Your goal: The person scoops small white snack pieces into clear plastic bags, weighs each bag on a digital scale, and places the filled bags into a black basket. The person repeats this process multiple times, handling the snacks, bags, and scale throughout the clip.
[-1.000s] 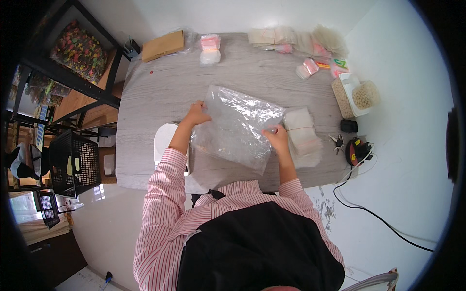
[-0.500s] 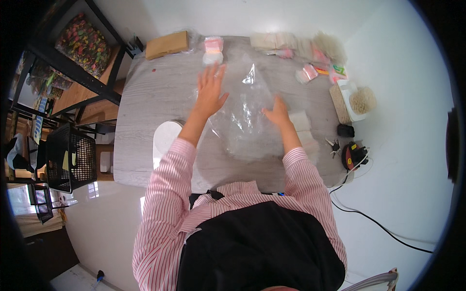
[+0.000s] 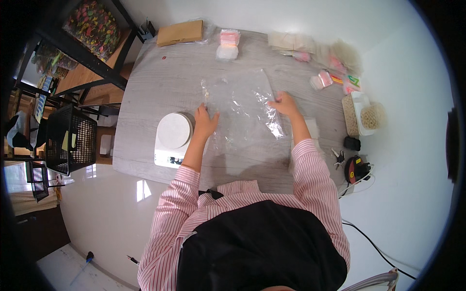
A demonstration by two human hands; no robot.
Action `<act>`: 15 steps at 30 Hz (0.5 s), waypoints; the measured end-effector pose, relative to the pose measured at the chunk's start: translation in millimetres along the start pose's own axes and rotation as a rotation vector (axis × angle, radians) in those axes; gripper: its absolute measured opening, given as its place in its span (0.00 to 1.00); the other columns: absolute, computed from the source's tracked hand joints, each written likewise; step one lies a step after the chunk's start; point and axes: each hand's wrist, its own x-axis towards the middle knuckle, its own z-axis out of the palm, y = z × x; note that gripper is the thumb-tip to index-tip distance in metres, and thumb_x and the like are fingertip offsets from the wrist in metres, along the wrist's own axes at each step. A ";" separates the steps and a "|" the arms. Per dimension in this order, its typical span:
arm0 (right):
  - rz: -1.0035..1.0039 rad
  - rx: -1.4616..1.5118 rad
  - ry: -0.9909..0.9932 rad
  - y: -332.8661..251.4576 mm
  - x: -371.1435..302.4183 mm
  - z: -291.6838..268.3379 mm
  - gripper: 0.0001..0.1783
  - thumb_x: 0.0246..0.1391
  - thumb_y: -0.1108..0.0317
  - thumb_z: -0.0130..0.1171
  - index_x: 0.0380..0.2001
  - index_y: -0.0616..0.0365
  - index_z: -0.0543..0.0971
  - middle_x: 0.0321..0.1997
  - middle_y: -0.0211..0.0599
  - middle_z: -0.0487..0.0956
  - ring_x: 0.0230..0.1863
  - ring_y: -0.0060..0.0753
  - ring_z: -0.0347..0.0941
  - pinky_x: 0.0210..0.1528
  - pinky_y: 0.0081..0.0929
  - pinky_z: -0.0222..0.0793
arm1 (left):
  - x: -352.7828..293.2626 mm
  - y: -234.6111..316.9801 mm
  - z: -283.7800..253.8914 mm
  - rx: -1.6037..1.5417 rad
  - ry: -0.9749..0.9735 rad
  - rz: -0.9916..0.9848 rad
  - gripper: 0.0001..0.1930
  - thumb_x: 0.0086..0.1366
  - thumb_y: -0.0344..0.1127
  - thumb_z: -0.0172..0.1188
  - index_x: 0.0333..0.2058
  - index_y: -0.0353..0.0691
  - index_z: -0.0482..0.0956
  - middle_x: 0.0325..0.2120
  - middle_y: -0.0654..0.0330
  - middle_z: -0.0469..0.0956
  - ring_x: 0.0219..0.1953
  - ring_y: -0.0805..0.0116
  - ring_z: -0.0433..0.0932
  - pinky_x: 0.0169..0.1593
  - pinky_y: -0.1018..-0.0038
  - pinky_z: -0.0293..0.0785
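A clear plastic bag (image 3: 240, 109) lies spread on the grey wood-grain table in front of me, glossy with wrinkles along its right side. At the bag's left edge is my left hand (image 3: 206, 122), its thumb apart from the bent fingers. My right hand (image 3: 287, 105) is at the opposite edge, thumb stretched toward the bag and apart from the fingers. Neither hand shows a firm grip on the film. Just left of my left hand stands a white kitchen scale (image 3: 174, 131) with a round plate. Pale flat sheets or bags (image 3: 311, 128) lie partly under my right forearm.
Along the back lie a brown paper packet (image 3: 180, 33), a pink-and-white bundle (image 3: 228, 43) and pale bags (image 3: 291, 42). At right are a white basket (image 3: 361, 114), keys (image 3: 338, 157) and a black-and-red device (image 3: 357, 169) with a cord. A black crate (image 3: 77, 140) stands left.
My left hand has come down toward me to the bag's left edge, its fingers now more bent. The bag has turned and lies flatter. The scale is now less covered by my arm.
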 end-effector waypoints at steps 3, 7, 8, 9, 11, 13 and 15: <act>0.072 0.264 -0.007 -2.1 22.7 10.2 0.32 0.39 0.63 0.65 0.47 0.67 0.67 0.39 0.42 0.75 0.39 0.32 0.72 0.39 0.25 0.68 | 18.7 2.8 1.8 0.025 -0.054 -0.086 0.35 0.48 0.39 0.62 0.50 0.24 0.58 0.35 0.46 0.70 0.39 0.52 0.69 0.43 0.64 0.66; 0.116 0.606 -0.195 4.3 30.8 9.3 0.22 0.43 0.73 0.59 0.44 0.63 0.69 0.36 0.35 0.74 0.37 0.26 0.72 0.37 0.23 0.68 | 40.1 10.2 -6.8 -0.059 -0.304 -0.279 0.27 0.47 0.36 0.63 0.44 0.30 0.64 0.30 0.56 0.72 0.31 0.65 0.71 0.35 0.71 0.69; 0.104 0.697 -0.250 6.8 29.0 4.6 0.21 0.43 0.76 0.58 0.44 0.61 0.69 0.36 0.35 0.74 0.36 0.26 0.71 0.37 0.23 0.68 | 41.7 12.0 -9.3 -0.127 -0.379 -0.332 0.25 0.47 0.35 0.64 0.42 0.31 0.65 0.30 0.59 0.72 0.29 0.68 0.71 0.32 0.73 0.68; 0.134 0.754 -0.278 8.0 26.9 0.4 0.20 0.43 0.78 0.57 0.43 0.60 0.69 0.36 0.34 0.74 0.36 0.26 0.71 0.37 0.22 0.69 | 40.7 14.1 -10.5 -0.249 -0.378 -0.341 0.24 0.47 0.34 0.64 0.41 0.33 0.65 0.30 0.60 0.71 0.30 0.70 0.71 0.32 0.74 0.68; 0.094 0.837 -0.340 9.1 17.7 -8.3 0.20 0.43 0.81 0.55 0.42 0.59 0.68 0.37 0.34 0.73 0.36 0.27 0.71 0.38 0.23 0.69 | 36.6 18.9 -12.5 -0.502 -0.343 -0.369 0.20 0.47 0.32 0.64 0.38 0.36 0.66 0.30 0.62 0.71 0.30 0.74 0.69 0.31 0.77 0.66; 0.101 0.837 -0.384 8.1 7.9 -16.3 0.20 0.43 0.83 0.54 0.43 0.59 0.67 0.39 0.35 0.73 0.38 0.28 0.71 0.40 0.24 0.70 | 32.5 24.8 -14.6 -0.622 -0.338 -0.430 0.21 0.50 0.28 0.61 0.42 0.33 0.65 0.36 0.58 0.70 0.36 0.71 0.70 0.37 0.75 0.67; 0.099 0.788 -0.441 6.2 1.3 -23.2 0.22 0.43 0.84 0.53 0.44 0.59 0.66 0.41 0.36 0.72 0.40 0.29 0.72 0.42 0.26 0.71 | 29.1 30.0 -18.8 -0.683 -0.360 -0.452 0.21 0.51 0.26 0.59 0.44 0.32 0.65 0.40 0.56 0.69 0.39 0.69 0.70 0.40 0.74 0.67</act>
